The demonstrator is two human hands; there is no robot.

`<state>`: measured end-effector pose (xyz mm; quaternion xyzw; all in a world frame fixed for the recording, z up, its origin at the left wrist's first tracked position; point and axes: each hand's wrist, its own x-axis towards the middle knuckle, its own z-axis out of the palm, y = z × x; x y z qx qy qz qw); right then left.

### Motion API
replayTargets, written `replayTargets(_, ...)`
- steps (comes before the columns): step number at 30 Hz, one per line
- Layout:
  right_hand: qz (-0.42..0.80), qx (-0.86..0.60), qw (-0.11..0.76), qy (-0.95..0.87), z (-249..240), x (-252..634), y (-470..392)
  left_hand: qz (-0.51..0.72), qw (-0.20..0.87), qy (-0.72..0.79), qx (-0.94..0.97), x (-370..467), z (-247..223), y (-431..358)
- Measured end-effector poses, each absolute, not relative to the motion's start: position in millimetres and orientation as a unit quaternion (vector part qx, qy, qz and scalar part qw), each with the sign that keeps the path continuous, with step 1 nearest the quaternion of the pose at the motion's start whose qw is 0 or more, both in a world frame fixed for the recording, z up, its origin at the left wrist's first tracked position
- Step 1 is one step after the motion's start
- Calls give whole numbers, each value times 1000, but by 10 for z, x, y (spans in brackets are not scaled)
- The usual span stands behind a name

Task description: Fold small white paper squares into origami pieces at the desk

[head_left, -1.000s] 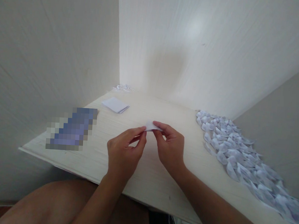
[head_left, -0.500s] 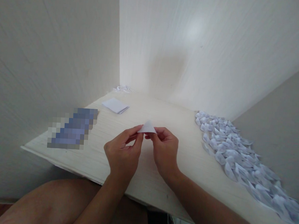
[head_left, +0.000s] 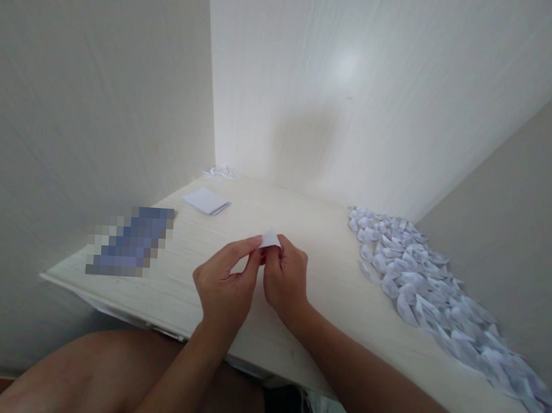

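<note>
Between my two hands, above the middle of the table, is a small white folded paper (head_left: pixel 271 238) with its pointed tip up. My left hand (head_left: pixel 228 278) pinches its left side between thumb and fingers. On the right side, my right hand (head_left: pixel 287 274) grips it with the fingers curled in and the thumb on the near edge. The fingertips of both hands nearly meet under the paper, and the lower part of it is hidden by them.
A stack of white paper (head_left: pixel 206 201) lies at the back left, near a pixelated blue item (head_left: pixel 136 241). Small paper scraps (head_left: pixel 222 171) sit in the far corner. Many folded white paper pieces (head_left: pixel 416 271) spread along the right side of the white table (head_left: pixel 167 299).
My right hand has moved left, closer to my left hand, with its fingers more curled. Less of the paper shows now. The view has shifted slightly.
</note>
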<state>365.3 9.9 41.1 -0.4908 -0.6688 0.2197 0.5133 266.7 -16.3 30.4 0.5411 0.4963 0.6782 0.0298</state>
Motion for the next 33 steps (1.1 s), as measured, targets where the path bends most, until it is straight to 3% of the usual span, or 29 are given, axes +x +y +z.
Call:
replayTargets(6,398,-444,551,-584,382,3589,176,689,58,530,491,2598,315,-84)
replayTargets(16,408,-460,591,-522,338,3700,347,641,97,526,551,2583,294,-43)
replayTargets(19,440,-453,576,-519,357,3744,398,647,189,499,545,2540,266,-33)
replayTargets(26,526,-376,490,-585,379,3804,448,675,513,368,382,2394,301,-13)
replayTargets(33,559,-310,442,-629,412,3816,423,590,659,345,313,2180,365,-83)
